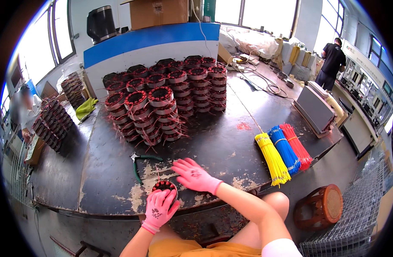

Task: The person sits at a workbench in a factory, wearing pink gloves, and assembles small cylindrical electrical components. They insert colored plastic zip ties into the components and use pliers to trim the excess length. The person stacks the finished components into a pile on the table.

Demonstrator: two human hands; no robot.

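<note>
Both my hands wear pink gloves. My left hand [158,209] wraps around a round motor stator [164,186] with copper windings, at the near edge of the dark worktable [213,141]. My right hand [194,174] lies flat on the table just right of the stator, fingers spread, holding nothing. Green-handled pliers [138,165] lie on the table a little beyond my left hand. Tall stacks of similar stators [162,103] fill the far middle of the table.
Bundles of yellow [272,158], blue [284,149] and red [295,145] wires lie at the right. A grey box [314,109] and cables sit beyond them. A round wooden stool [322,206] stands right of my knee. More stators [53,122] are stacked at left. A person [331,62] stands far right.
</note>
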